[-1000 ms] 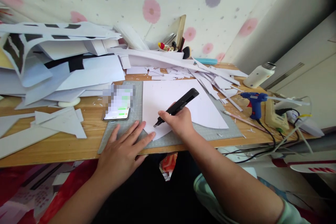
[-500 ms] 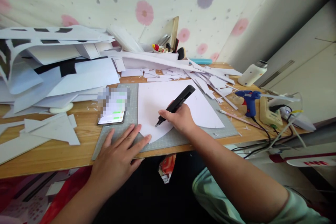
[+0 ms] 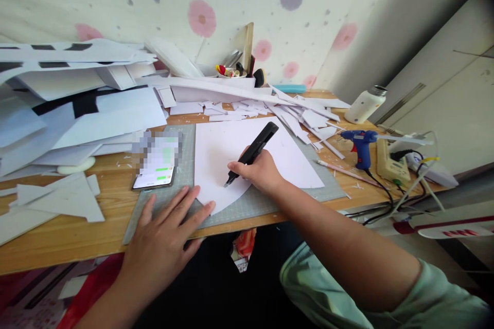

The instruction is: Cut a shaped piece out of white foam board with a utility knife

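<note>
The wooden surface [image 3: 92, 236] bears heaped white boards [image 3: 116, 115] at left and a grey mat [image 3: 328, 193] under a white sheet [image 3: 231, 144]. The left hand [image 3: 165, 236], fingers spread, touches the sheet's near corner; the right hand [image 3: 262, 169] grips a black cutter [image 3: 260, 141] over it.

The smartphone [image 3: 156, 172] is pixelated mush on its far part, and the remaining text's too tiny to read. Right hand [image 3: 264, 170] hides some of the utility knife's [image 3: 263, 141] grip. White board pile [image 3: 116, 113] gets chopped off at left.
</note>
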Action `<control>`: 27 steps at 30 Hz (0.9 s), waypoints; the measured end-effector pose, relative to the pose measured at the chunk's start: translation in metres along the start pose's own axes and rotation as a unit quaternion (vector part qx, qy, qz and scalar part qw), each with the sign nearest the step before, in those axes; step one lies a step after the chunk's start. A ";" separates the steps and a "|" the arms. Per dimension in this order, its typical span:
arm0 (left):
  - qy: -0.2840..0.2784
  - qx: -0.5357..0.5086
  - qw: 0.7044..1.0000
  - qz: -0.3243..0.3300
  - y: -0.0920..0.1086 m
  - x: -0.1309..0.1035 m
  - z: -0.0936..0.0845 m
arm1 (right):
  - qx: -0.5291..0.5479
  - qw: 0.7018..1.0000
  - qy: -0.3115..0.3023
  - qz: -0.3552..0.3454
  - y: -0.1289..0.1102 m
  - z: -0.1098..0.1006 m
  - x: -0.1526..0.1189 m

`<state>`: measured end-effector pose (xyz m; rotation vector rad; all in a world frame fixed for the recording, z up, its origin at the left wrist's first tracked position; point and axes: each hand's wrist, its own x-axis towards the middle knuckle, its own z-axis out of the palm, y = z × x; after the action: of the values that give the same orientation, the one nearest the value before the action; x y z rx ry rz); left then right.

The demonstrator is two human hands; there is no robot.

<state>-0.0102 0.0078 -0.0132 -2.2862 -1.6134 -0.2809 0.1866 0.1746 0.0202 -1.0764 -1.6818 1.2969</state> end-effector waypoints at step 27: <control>-0.082 -0.061 0.993 -0.055 0.019 0.022 -0.006 | 0.056 0.998 -0.022 -0.004 -0.002 0.022 -0.007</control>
<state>0.0157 0.0188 -0.0031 -2.3680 -1.8566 -0.2280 0.1693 0.1600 0.0166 -0.9804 -1.6240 1.4016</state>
